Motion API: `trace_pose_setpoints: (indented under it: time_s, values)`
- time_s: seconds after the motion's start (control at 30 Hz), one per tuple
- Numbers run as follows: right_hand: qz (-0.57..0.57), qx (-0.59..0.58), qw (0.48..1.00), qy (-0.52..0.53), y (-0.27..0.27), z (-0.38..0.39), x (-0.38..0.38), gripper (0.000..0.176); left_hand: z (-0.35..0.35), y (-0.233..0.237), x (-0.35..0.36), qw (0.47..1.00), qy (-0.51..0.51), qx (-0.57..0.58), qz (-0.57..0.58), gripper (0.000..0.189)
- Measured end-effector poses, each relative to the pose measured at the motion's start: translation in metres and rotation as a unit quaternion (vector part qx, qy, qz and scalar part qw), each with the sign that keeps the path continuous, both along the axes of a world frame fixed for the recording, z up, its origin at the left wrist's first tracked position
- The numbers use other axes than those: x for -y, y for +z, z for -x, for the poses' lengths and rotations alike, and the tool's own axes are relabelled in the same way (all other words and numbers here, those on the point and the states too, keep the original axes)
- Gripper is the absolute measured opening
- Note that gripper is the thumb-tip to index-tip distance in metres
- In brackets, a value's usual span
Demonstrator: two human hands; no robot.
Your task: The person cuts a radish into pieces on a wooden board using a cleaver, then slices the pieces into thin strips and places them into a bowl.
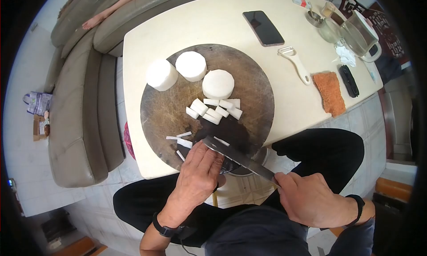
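Counts out, on the round cutting board [162, 111] at the near edge of the table [142, 136]: three thick white rounds [218, 83], two of them side by side at the far left rim and the third nearer the middle; about eight short sticks [213, 110] heaped just in front of that third round; four or five thin slivers [183, 140] scattered close to the near rim. Grips one knife [235, 156] in the right hand [307, 198], fingers wrapped tight round the handle, blade slanting up and left over the dark near part of the board. Presses the left hand [198, 173] down at the board's near rim, fingers curled, knuckles against the flat of the blade, slivers just beyond the fingertips; cannot tell whether anything lies under the fingers. Keeps both hands near each other, joined only by the knife. Farther back on the table: one phone [263, 28], one peeler [295, 62], one orange cloth [329, 93], one glass jug [360, 33]. Beyond, on the sofa [80, 122], another person's one bare foot [95, 21].
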State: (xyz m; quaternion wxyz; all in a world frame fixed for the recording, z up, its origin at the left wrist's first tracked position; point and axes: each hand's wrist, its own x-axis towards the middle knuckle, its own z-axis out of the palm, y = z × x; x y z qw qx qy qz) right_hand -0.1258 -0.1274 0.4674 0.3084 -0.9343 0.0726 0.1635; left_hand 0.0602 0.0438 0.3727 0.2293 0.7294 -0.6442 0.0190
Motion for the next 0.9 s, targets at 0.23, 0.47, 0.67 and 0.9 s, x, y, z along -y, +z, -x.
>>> trace_pose_setpoints:
  time_s: [0.23, 0.47, 0.67, 0.9]
  values:
    - [0.051, 0.0, 0.996, 0.071, 0.001, -0.007, -0.008, 0.026, -0.001, 0.0, -0.001, 1.0, -0.005, -0.007, -0.008, 0.04]
    - [0.095, 0.086, 0.987, 0.094, -0.014, -0.046, -0.021, 0.024, 0.0, -0.001, -0.005, 1.0, -0.001, -0.004, -0.026, 0.034]
    - [0.066, 0.111, 0.991, 0.02, -0.027, -0.047, -0.02, 0.02, 0.001, 0.0, -0.002, 1.0, 0.003, -0.011, -0.006, 0.036]
    - [0.016, 0.048, 0.999, 0.0, -0.012, -0.026, -0.009, 0.022, 0.002, -0.002, -0.001, 1.0, 0.008, -0.013, 0.007, 0.04]
